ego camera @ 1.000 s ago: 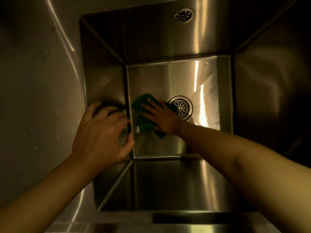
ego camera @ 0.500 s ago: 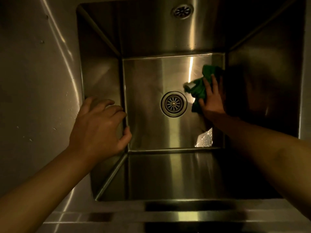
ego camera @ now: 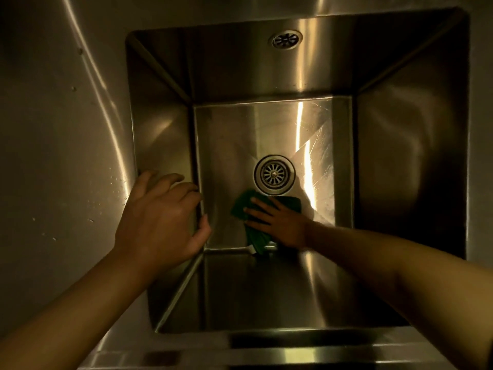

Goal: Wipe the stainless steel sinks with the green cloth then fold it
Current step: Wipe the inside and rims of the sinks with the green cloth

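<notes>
A deep stainless steel sink (ego camera: 160,134) fills the view, with a round drain (ego camera: 274,174) in its floor. The crumpled green cloth (ego camera: 241,206) lies on the sink floor just below the drain, near the front wall. My right hand (ego camera: 277,222) presses flat on the cloth with its fingers spread, pointing left. My left hand (ego camera: 165,217) rests on the sink's left rim, fingers loosely curled over the edge and holding nothing.
An overflow grille (ego camera: 286,40) sits high on the sink's back wall. A steel counter (ego camera: 61,145) with water droplets runs along the left. The counter's front edge (ego camera: 266,353) lies below the sink.
My right hand has swept the cloth from the sink floor's left side to its right wall, then back to the front middle below the drain. My left hand stays on the rim.
</notes>
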